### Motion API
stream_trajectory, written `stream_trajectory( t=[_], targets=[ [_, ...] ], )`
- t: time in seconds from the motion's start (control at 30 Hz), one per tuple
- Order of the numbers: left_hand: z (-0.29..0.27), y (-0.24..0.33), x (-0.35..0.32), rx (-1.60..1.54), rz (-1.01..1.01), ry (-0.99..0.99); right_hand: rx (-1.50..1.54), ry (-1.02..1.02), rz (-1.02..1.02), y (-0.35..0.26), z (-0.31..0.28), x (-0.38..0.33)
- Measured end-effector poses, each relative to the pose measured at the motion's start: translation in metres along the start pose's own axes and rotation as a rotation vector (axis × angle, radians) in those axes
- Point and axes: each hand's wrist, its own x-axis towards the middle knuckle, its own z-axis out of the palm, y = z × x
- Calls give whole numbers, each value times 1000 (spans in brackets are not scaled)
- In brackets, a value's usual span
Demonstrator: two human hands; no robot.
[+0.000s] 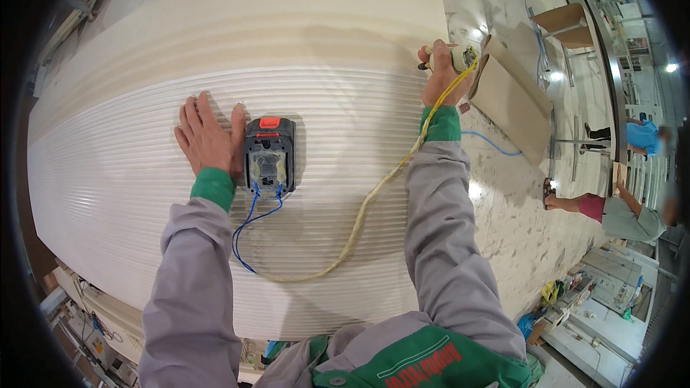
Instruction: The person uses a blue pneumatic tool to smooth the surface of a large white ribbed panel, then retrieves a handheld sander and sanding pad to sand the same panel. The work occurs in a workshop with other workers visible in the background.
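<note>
a black battery pack [269,156] with an orange-red catch on its far end lies on a wide, cream ribbed panel [144,194] that serves as the bench top, roughly at the middle of the panel. the left hand [208,138] lies flat on the panel just left of the battery pack, fingers spread and straight, its thumb side touching the pack's edge. blue wires [248,233] leave the near end of the battery pack and loop toward the person, joining a pale yellow cable [374,197] that curves across the panel to the right of the pack and runs up to the right hand [445,72]. the right hand is closed around a small cream-coloured tool [460,56] at the panel's right edge, well right of and beyond the battery pack; the tool's working tip is too small to make out. beyond that edge, far right of the battery pack, flat brown cardboard pieces [514,97] lean on the stained floor [517,223], and a thin blue cord [492,142] trails past them
</note>
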Motion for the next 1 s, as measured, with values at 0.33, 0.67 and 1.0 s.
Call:
stream_trajectory(
  t=[0.33,0.67,1.0],
  targets=[
    [-2,0,-1,-15,7,-8,23,17,14,0,12,14],
    [0,0,0,23,13,25,172,-5,-66,3,25,48],
    [-2,1,-2,5,12,12,150,-8,9,11,38,77]
  ],
)
